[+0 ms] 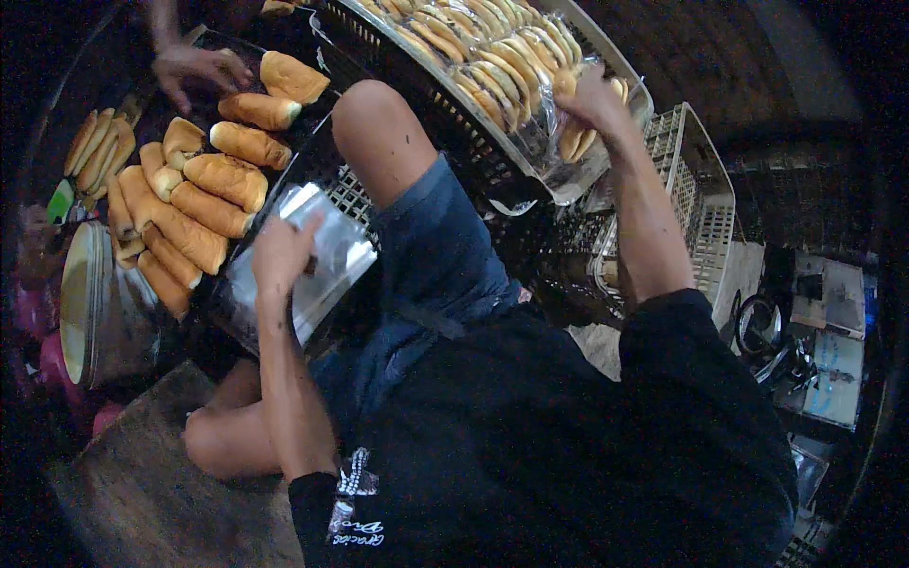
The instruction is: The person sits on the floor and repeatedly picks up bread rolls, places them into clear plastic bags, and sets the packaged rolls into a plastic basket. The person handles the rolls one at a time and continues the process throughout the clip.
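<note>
My left hand [284, 252] rests on a stack of clear plastic bags [341, 266], its thumb and fingers apart. The bags lie over a dark crate beside my bent knee. Out to the upper right, my right hand [593, 99] grips a bagged bread bun [566, 84] at the end of a long plastic crate [568, 186]. Packed in rows in that crate are filled buns [497, 85] in clear bags. Left of the plastic bags, unbagged bread rolls [227, 177] are heaped on a dark surface; some lie across others.
Another person's hand [199, 67] reaches over the rolls from the top left. Flat bread pieces [99, 153] lie at the far left, above a pale round container [78, 305]. Another slatted crate [710, 213] stands right of my arm. A wheel [758, 323] and boxes [838, 369] are farther right.
</note>
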Available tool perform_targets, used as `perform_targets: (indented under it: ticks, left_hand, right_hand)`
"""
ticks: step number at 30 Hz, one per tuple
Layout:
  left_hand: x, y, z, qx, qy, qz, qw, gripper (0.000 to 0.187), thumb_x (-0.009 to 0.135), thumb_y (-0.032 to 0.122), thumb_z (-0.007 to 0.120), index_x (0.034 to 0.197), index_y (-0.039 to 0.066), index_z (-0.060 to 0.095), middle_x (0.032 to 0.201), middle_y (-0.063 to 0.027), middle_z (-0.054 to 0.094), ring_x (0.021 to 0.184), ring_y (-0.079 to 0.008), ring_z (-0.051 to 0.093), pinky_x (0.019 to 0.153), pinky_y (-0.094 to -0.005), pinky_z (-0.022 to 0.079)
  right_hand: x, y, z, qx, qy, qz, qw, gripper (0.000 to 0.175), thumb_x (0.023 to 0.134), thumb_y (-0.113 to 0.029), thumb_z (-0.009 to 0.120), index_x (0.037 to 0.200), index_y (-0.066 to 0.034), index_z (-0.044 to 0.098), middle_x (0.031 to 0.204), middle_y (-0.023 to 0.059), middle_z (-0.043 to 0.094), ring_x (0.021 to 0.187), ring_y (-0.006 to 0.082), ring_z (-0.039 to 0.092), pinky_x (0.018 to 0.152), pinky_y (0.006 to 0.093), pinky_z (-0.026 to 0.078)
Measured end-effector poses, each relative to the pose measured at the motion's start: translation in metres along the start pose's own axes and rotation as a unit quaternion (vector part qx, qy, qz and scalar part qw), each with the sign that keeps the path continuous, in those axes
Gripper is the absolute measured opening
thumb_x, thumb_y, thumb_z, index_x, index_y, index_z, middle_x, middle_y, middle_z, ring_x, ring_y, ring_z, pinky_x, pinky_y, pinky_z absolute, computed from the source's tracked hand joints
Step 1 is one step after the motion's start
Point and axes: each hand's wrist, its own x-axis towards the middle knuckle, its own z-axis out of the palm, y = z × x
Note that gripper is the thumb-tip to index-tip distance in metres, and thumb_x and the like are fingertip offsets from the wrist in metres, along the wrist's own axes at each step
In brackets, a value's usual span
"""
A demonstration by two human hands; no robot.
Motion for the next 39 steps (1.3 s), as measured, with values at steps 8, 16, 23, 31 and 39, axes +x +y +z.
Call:
perform_targets:
  ticks: [8, 16, 23, 31, 39]
  left_hand:
    - [0.032, -0.052, 0.047, 0.097, 0.023, 0.031, 0.995, 0.062, 0.086, 0.059, 0.065, 0.07, -0.001, 0.069, 0.056, -0.012, 0.065, 0.058, -0.0282, 0.069, 0.063, -0.0408, 0.053]
    - [-0.014, -0.035, 0.029, -0.185, 0.095, 0.069, 0.976, 0.048, 0.091, 0.046, 0.066, 0.067, 0.004, 0.068, 0.053, -0.0072, 0.062, 0.049, -0.0191, 0.063, 0.052, -0.0334, 0.048]
    - [-0.038, 0.001, 0.023, -0.168, 0.406, 0.13, 0.889, 0.058, 0.088, 0.058, 0.064, 0.072, 0.002, 0.069, 0.056, -0.0135, 0.062, 0.049, -0.0224, 0.063, 0.05, -0.034, 0.047]
    - [-0.006, -0.004, 0.021, -0.818, 0.213, 0.097, 0.525, 0.033, 0.093, 0.04, 0.067, 0.1, 0.007, 0.065, 0.087, -0.0068, 0.069, 0.075, -0.0181, 0.068, 0.067, -0.0343, 0.057]
    - [0.01, -0.058, -0.033, -0.717, 0.526, 0.038, 0.456, 0.031, 0.087, 0.032, 0.076, 0.096, 0.005, 0.063, 0.082, -0.0073, 0.068, 0.064, -0.0149, 0.065, 0.052, -0.0254, 0.052]
  right_hand:
    - [0.053, 0.072, 0.128, 0.518, -0.232, 0.128, 0.814, 0.088, 0.084, -0.045, 0.075, 0.148, -0.0028, 0.032, 0.13, 0.0255, 0.055, 0.116, 0.0324, 0.057, 0.102, 0.0397, 0.045]
    - [-0.003, -0.12, -0.018, 0.093, 0.128, -0.199, 0.967, 0.079, 0.083, -0.062, 0.066, 0.134, -0.0037, 0.051, 0.113, 0.0222, 0.068, 0.104, 0.0369, 0.067, 0.086, 0.046, 0.053]
    - [-0.1, -0.242, 0.049, 0.363, -0.152, -0.534, 0.748, 0.019, 0.095, -0.018, 0.064, 0.101, -0.0006, 0.062, 0.087, 0.0135, 0.068, 0.08, 0.023, 0.068, 0.074, 0.0352, 0.054]
    - [-0.112, -0.207, 0.052, 0.67, -0.29, -0.114, 0.674, 0.03, 0.1, -0.025, 0.058, 0.103, 0.0049, 0.058, 0.081, 0.009, 0.063, 0.074, 0.0161, 0.068, 0.06, 0.0242, 0.055]
    - [-0.033, -0.289, 0.126, 0.323, 0.041, -0.335, 0.884, 0.051, 0.087, -0.038, 0.071, 0.12, -0.0009, 0.059, 0.114, 0.0248, 0.064, 0.107, 0.0388, 0.062, 0.089, 0.0458, 0.051]
